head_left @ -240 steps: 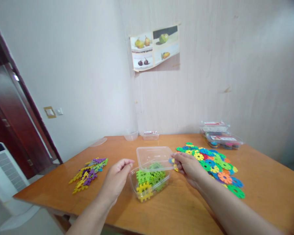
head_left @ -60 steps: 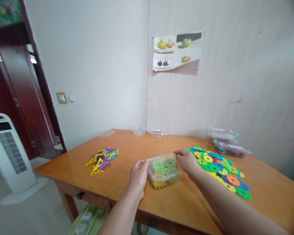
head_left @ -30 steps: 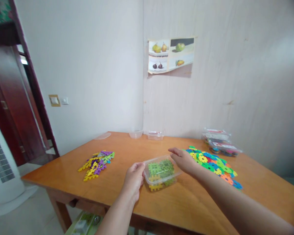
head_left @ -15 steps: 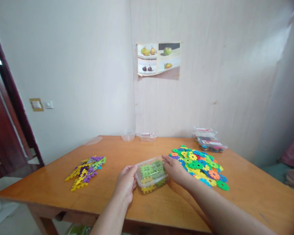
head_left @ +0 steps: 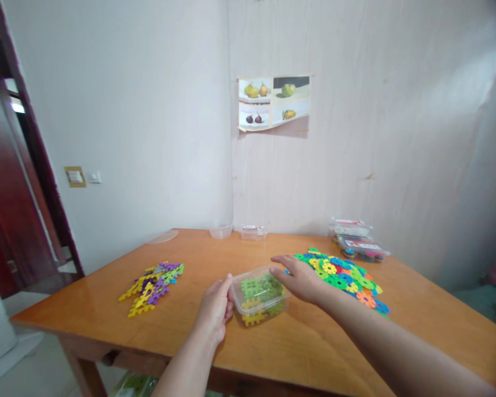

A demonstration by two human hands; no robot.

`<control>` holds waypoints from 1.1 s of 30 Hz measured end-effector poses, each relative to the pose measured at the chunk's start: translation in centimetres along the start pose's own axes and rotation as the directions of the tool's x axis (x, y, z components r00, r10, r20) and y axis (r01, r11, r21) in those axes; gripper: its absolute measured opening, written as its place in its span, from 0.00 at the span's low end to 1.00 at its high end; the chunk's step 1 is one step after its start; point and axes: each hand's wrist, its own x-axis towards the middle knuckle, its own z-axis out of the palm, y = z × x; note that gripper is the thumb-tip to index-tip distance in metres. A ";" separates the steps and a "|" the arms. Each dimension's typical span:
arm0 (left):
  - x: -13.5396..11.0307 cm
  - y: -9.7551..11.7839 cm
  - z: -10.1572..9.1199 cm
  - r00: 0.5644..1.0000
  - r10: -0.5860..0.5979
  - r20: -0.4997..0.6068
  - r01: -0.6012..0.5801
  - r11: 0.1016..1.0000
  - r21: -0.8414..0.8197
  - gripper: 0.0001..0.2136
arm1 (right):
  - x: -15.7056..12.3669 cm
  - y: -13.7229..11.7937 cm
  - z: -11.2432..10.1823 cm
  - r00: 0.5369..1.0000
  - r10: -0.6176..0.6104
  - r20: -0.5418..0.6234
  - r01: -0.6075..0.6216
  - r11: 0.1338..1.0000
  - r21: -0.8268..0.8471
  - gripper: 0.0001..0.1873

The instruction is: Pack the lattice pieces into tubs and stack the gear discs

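1. The clear rectangular plastic box (head_left: 268,313), holding lime-green and yellow lattice-shaped plastic pieces (head_left: 254,289), sits on the orange-brown wooden table (head_left: 310,353) near its front edge. A translucent rectangular lid (head_left: 242,281) covers it; whether every edge is seated cannot be told.
2. At the box's 9 o'clock, the left hand (head_left: 214,310) grips the side, thumb up at the rim.
3. At 2 o'clock, the right hand (head_left: 301,280) is loosely spread, holding nothing, over the lid's far corner; contact is unclear.
4. Just beyond that hand, toward 2 o'clock, lies a pile of multicoloured flower-shaped plastic discs (head_left: 329,268).
5. Well apart at 9 o'clock lie yellow, purple and green interlocking plastic pieces (head_left: 152,289).
6. Toward 12 o'clock, at the table's back, stands a small clear labelled box (head_left: 254,234); at 11, a translucent round tub (head_left: 220,232).
7. Farther out at 2 o'clock are stacked clear plastic boxes (head_left: 357,242).
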 end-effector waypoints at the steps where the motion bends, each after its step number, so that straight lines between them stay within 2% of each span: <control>1: 0.0 0.1 0.0 1.000 -0.008 -0.015 0.008 1.000 -0.002 0.21 | -0.1 -0.4 -0.2 0.998 -0.052 0.023 0.052 0.998 -0.022 0.29; 5: -0.5 0.4 -0.2 0.997 -0.035 -0.065 0.034 0.999 -0.016 0.20 | -0.7 -1.9 -0.1 0.973 -0.191 0.128 0.202 0.976 -0.085 0.33; 10: -1.6 0.6 -0.5 0.997 -0.072 -0.042 0.073 0.997 0.030 0.17 | -1.3 -2.1 0.5 0.958 -0.187 0.219 0.216 0.969 -0.117 0.33; 17: -2.9 0.7 -0.4 0.998 -0.056 0.041 0.055 0.998 0.039 0.12 | -1.5 -1.9 1.2 0.963 -0.161 0.215 0.192 0.973 -0.130 0.31; 25: -2.6 0.1 -0.6 0.994 -0.033 0.107 0.036 0.999 -0.022 0.12 | -1.7 -1.8 1.5 0.958 -0.176 0.226 0.214 0.964 -0.157 0.31; 33: -2.8 0.4 -0.7 0.993 -0.047 0.109 0.053 0.997 -0.048 0.12 | -0.9 -1.3 1.2 0.960 -0.165 0.226 0.178 0.983 -0.038 0.29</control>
